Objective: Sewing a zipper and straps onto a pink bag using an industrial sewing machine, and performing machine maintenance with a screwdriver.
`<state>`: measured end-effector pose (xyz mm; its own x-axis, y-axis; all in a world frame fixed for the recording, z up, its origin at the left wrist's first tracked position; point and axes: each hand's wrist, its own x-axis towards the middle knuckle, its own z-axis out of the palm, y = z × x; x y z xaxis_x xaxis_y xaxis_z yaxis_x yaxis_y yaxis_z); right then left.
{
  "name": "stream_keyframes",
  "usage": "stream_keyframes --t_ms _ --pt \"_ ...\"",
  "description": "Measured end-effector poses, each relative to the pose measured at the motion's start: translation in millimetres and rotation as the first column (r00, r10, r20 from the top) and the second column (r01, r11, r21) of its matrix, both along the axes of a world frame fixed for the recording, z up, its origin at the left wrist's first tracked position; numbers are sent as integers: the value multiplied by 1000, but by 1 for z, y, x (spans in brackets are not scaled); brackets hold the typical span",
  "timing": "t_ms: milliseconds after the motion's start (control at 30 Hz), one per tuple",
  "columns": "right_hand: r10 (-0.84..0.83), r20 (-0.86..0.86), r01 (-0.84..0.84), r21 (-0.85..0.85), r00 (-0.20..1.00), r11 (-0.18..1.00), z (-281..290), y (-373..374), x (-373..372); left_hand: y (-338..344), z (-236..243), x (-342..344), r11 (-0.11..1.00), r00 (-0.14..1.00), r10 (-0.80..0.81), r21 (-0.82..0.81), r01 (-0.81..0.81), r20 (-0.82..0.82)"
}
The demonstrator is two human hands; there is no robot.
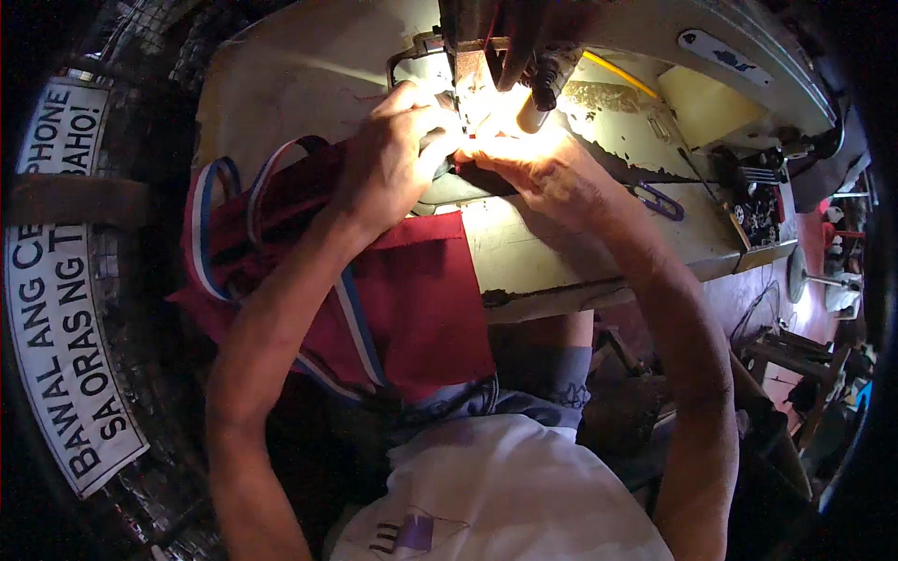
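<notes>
A sewing machine (645,56) stands over the worktable, its needle area glaring under a bright lamp. There, my left hand (404,154) is closed, fingers bent and thumb pressed in, at the edge of a dark red fabric piece (426,304). From the other side, my right hand (547,168) meets it, fingertips pinched together on a small red bit of the fabric; glare washes out its fingers. The fabric hangs over the table's front edge onto my lap. Striped white, blue and red straps (202,234) loop from it on the left.
On the table (561,248), right of my hands, lie a blue thread snipper (660,201) and a yellow pencil-like stick (621,75). A small tray (756,210) of dark parts sits at the right edge. A printed sign (70,355) hangs at the left.
</notes>
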<state>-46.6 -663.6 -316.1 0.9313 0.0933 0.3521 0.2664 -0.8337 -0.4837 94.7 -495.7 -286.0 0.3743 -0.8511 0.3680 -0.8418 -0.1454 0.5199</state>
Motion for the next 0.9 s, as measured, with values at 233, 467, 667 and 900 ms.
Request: stream_keyframes --t_ms 233,467,667,900 --pt "-41 -104 29 -117 994 993 -15 -9 -1 22 7 -1 968 961 -241 104 228 136" --pt "-41 -99 17 -239 994 971 -17 -8 0 18 0 -3 954 858 -291 64 292 423" --pt "-31 -36 27 -123 999 992 -6 -4 -3 16 -1 -1 950 876 -295 16 312 381" --pt "0 -59 -14 -241 998 970 -25 -9 5 13 -1 0 945 844 -325 102 312 427"
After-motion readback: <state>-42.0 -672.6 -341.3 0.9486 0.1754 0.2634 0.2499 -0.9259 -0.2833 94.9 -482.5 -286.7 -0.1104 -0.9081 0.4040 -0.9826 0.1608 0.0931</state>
